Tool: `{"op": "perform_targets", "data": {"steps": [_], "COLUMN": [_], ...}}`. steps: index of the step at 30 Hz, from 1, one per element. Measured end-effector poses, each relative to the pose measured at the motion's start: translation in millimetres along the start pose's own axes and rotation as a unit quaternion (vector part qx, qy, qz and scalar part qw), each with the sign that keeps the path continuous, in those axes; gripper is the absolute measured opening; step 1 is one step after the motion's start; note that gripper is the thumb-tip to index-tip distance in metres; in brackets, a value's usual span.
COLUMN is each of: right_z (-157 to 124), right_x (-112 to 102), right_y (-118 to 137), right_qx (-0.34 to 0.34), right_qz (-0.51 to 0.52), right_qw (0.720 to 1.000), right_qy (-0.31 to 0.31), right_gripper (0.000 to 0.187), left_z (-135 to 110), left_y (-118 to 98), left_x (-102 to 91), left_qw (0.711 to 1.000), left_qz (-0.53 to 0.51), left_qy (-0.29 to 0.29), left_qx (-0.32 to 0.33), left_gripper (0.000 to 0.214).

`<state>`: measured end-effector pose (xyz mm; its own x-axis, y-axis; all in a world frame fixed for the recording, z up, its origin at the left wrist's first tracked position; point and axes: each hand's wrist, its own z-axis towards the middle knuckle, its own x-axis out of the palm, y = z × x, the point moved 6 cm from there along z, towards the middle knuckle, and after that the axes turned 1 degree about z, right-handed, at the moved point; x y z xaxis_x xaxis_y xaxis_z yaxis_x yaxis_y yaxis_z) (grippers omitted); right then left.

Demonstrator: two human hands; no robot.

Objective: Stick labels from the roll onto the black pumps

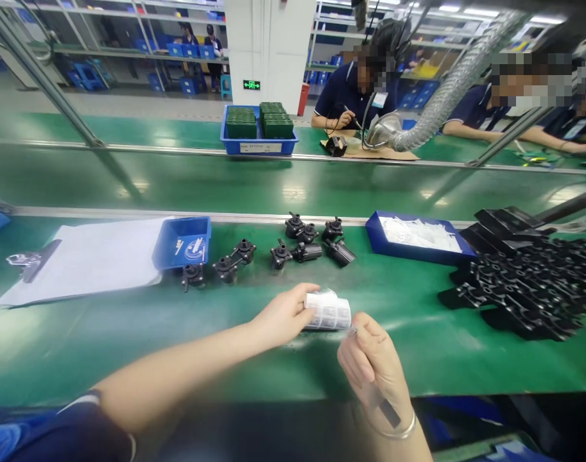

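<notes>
My left hand (284,316) is closed around a small white roll of printed labels (327,310), held just above the green work surface. My right hand (372,362) is close beside the roll, fingers pinched at the loose end of the label strip near its lower right. Several small black pump-like parts (293,247) lie scattered on the mat just beyond my hands.
A clipboard with white paper (85,260) lies at left, a small blue tray (183,242) beside it. A flat blue tray of white pieces (418,236) and a heap of black plastic parts (524,276) sit at right. Other people work across the conveyor; a blue crate (258,138) stands there.
</notes>
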<state>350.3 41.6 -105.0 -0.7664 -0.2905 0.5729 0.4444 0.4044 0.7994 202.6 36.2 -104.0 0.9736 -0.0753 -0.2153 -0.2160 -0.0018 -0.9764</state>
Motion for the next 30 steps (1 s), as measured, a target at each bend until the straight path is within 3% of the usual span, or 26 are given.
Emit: {"op": "perform_targets", "data": {"steps": [3, 5, 7, 9, 12, 14, 17, 20, 22, 24, 30], "right_z": [-2, -3, -3, -1, 2, 3, 2, 2, 3, 5, 8], "right_x": [-7, -13, -18, -18, -13, -10, -10, -7, -1, 10, 40], "right_y": [3, 3, 0, -4, -12, -17, -23, -30, -34, -38, -49], "right_qx": [0.004, 0.01, 0.017, 0.026, 0.042, 0.051, 0.065, 0.086, 0.103, 0.123, 0.179], "right_qz": [0.008, 0.005, 0.004, 0.012, 0.033, 0.038, 0.035, 0.033, 0.03, 0.025, -0.016], "right_qw": [1.0, 0.999, 0.999, 0.999, 0.999, 0.998, 0.997, 0.995, 0.993, 0.99, 0.981], "right_qy": [-0.016, -0.031, -0.039, -0.035, -0.01, 0.009, 0.021, 0.033, 0.047, 0.061, 0.074], "right_gripper": [0.016, 0.017, 0.018, 0.019, 0.019, 0.018, 0.02, 0.02, 0.02, 0.02, 0.024], "left_z": [7, 9, 16, 31, 56, 60, 42, 3, -23, -43, -61], "left_y": [-35, -43, -32, -7, 23, 28, 17, 9, 10, 14, 27], "left_x": [-8.2, -26.3, -50.1, -67.8, -76.7, -78.5, -80.3, -83.1, -80.1, -74.2, -49.6], "left_qw": [0.971, 0.935, 0.906, 0.901, 0.925, 0.933, 0.946, 0.975, 0.959, 0.935, 0.914], "left_qz": [0.192, 0.276, 0.321, 0.32, 0.268, 0.245, 0.197, -0.055, -0.232, -0.32, -0.393], "left_qy": [-0.032, -0.123, -0.23, -0.28, -0.266, -0.261, -0.249, -0.206, -0.165, -0.139, -0.067], "left_qx": [0.137, 0.186, 0.155, 0.087, 0.045, 0.051, 0.072, 0.057, 0.002, -0.053, -0.076], "left_gripper": [0.039, 0.041, 0.05, 0.06, 0.059, 0.052, 0.045, 0.055, 0.055, 0.052, 0.043]}}
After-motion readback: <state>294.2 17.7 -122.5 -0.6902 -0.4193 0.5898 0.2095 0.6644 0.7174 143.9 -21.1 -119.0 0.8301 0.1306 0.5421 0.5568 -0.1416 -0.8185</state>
